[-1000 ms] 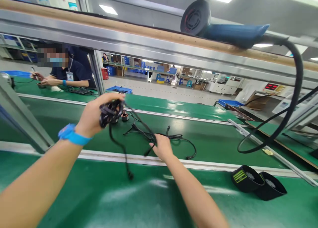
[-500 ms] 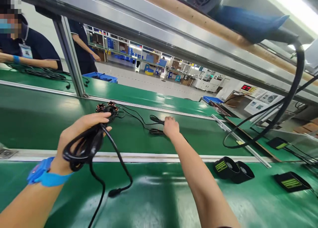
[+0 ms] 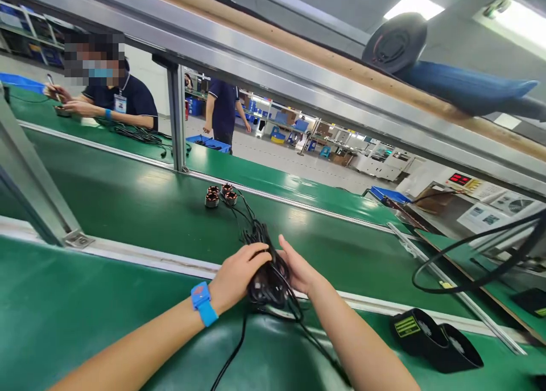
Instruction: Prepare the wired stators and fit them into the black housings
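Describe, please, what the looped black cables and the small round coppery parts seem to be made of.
Looped black cables: probably rubber or plastic, glossy, given highlights and supple bends. Small round coppery parts: likely metal, shiny, given coppery glints and silvery sides.

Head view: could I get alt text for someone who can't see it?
A left hand grips a bundle of black cables over a green bench, the right hand at its side. Beyond stand four coppery parts; a co-worker is farther back, left.
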The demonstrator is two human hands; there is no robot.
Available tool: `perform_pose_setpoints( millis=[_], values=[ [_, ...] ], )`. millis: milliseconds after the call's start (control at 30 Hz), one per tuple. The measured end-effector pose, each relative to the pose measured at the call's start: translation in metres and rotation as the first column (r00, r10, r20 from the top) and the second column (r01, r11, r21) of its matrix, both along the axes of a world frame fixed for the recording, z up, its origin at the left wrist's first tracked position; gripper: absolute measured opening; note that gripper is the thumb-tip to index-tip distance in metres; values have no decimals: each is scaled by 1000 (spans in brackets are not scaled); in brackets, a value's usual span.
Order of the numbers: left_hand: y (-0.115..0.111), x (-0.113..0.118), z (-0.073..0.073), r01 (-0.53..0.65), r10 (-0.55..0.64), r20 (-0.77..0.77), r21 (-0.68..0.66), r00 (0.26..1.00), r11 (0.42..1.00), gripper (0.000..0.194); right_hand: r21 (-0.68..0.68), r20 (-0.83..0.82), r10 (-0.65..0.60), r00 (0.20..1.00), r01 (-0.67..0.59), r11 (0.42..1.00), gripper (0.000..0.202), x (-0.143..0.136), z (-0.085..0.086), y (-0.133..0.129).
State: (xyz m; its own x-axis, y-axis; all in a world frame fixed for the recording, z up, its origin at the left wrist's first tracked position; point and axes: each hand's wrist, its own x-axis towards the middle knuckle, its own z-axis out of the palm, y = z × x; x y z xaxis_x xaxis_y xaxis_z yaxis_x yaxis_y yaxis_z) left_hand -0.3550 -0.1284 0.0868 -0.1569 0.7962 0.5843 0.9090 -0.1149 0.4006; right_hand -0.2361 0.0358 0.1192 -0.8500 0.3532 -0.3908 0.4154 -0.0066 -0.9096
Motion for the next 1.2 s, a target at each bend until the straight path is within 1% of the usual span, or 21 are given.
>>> perform_pose_setpoints(
  millis=[67, 100, 167, 200, 267, 300, 333, 367, 400, 433, 467, 500, 533, 600, 633, 700, 800, 900, 1000, 1100, 1200],
  values=[
    [0, 9, -4, 56, -56, -29, -3, 998, 998, 61, -220, -119, -14, 993, -13, 975, 77, -2, -8, -17],
    [-2, 12, -4, 90, -90, -43, 0, 995, 996, 66, -297, -163, -29, 986, -21, 955, 76, -2, -11, -23],
    [-10, 15, -3, 183, -183, -38, 7, 982, 983, 73, -365, -206, -67, 976, -13, 931, 78, -1, -10, -33],
    [-14, 15, -2, 232, -232, -2, 11, 973, 973, 73, -393, -219, -93, 971, -1, 919, 81, 1, -7, -37],
    [-23, 12, 2, 301, -301, 182, 29, 936, 953, 70, -432, -226, -132, 965, 22, 902, 84, 4, 5, -43],
    [-25, 9, 4, 284, -287, 351, 62, 891, 957, 67, -429, -217, -147, 965, 41, 902, 85, 6, 13, -45],
    [-25, 5, 6, 219, -236, 542, 97, 807, 971, 65, -409, -201, -159, 966, 65, 910, 84, 7, 22, -46],
    [-23, 1, 8, 124, -169, 714, 115, 680, 986, 62, -381, -184, -174, 967, 93, 920, 80, 8, 31, -47],
    [-18, -3, 10, 26, -104, 840, 107, 532, 994, 58, -350, -171, -195, 966, 125, 928, 74, 9, 41, -46],
    [-11, -6, 13, -45, -55, 917, 79, 395, 996, 56, -320, -168, -220, 961, 157, 934, 68, 9, 50, -44],
    [-1, -9, 18, -70, -23, 957, 46, 290, 997, 58, -298, -175, -239, 955, 180, 937, 61, 9, 60, -40],
    [12, -12, 25, -39, -13, 975, 22, 221, 999, 66, -285, -187, -250, 950, 191, 939, 55, 9, 70, -37],
    [25, -14, 35, 29, -23, 984, 19, 174, 999, 78, -278, -202, -258, 945, 197, 940, 50, 9, 81, -33],
    [52, -19, 61, 163, -86, 995, 75, 60, 984, 98, -246, -243, -279, 929, 220, 944, 44, 8, 105, -27],
    [64, -22, 78, 199, -132, 991, 127, 11, 972, 102, -216, -260, -290, 921, 237, 947, 42, 8, 118, -26],
    [82, -29, 112, 213, -215, 974, 225, -66, 951, 94, -128, -278, -304, 911, 278, 952, 38, 9, 143, -26],
    [91, -36, 155, 204, -258, 956, 283, -138, 937, 63, 2, -265, -299, 917, 310, 951, 31, 11, 174, -32],
    [86, -37, 181, 207, -266, 950, 297, -162, 932, 40, 63, -291, -265, 919, 295, 954, 26, 16, 195, -36],
    [78, -30, 196, 217, -293, 943, 322, -155, 921, 35, 98, -334, -217, 917, 262, 960, 23, 25, 211, -38],
    [69, -16, 206, 259, -303, 943, 330, -139, 908, 35, 138, -335, -188, 923, 246, 959, 23, 40, 225, -43],
    [59, -3, 210, 376, -270, 958, 287, -98, 881, 36, 211, -320, -175, 931, 250, 945, 22, 64, 238, -52]
  ],
)
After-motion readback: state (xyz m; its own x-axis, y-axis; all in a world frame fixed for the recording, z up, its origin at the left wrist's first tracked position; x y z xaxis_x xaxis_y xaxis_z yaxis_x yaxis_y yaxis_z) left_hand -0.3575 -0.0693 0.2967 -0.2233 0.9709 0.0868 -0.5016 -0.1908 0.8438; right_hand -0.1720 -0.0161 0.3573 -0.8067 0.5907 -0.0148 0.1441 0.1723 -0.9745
